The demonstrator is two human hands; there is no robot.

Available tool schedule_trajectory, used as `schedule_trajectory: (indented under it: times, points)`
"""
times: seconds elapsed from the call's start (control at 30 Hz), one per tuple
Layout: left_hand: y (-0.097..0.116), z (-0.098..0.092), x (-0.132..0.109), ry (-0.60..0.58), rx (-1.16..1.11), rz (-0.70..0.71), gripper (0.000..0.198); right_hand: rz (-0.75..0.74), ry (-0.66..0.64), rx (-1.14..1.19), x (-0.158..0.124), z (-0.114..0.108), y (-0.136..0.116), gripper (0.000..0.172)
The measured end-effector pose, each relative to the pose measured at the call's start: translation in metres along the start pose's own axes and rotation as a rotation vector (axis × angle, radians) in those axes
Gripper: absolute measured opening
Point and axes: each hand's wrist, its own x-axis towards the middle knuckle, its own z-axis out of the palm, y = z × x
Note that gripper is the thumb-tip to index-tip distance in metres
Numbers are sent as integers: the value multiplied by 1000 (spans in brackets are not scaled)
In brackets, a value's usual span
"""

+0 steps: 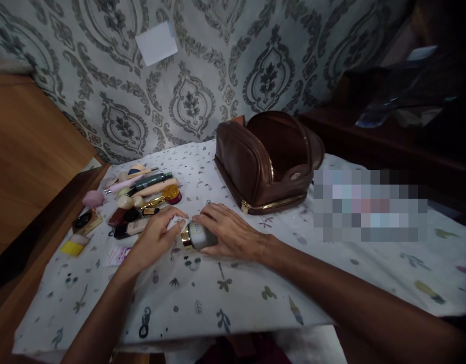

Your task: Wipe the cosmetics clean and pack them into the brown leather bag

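Hands meeting on a small grey bottle (201,235) with a gold collar, lying on its side on the cloth-covered worktop (255,283), long axis left to right: right hand (233,233) in a closed grip over its body, left hand (154,241) pinching its pale cap end.

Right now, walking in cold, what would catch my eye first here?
Two hands meet mid-table: the right hand wraps a small grey bottle lying on its side, the left hand at its gold-banded end. Behind them an open brown leather bag stands on the printed cloth, and a cluster of cosmetics lies to the left.
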Motion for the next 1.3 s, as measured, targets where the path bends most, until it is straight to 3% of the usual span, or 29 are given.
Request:
schedule_trajectory:
  times: [0.2, 0.37, 0.53, 0.9, 1.1, 1.3]
  points:
    - [2, 4, -5, 70, 99, 97, 16, 151, 26, 137, 3, 2, 0, 46]
    - [3, 9, -9, 106, 154, 162, 16, 287, 36, 264, 5, 5, 1, 54]
    - [-1, 15, -13, 140, 195, 246, 27, 428, 29, 343, 8, 0, -1, 48]
    - [-14, 25, -18, 223, 332, 431, 42, 551, 55, 480, 9, 0, 5, 41]
    - [-17, 32, -16, 317, 392, 543, 46, 581, 75, 587, 6, 2, 11, 50]
    - [-14, 33, -16, 390, 381, 591, 46, 588, 123, 929, 8, 0, 13, 52]
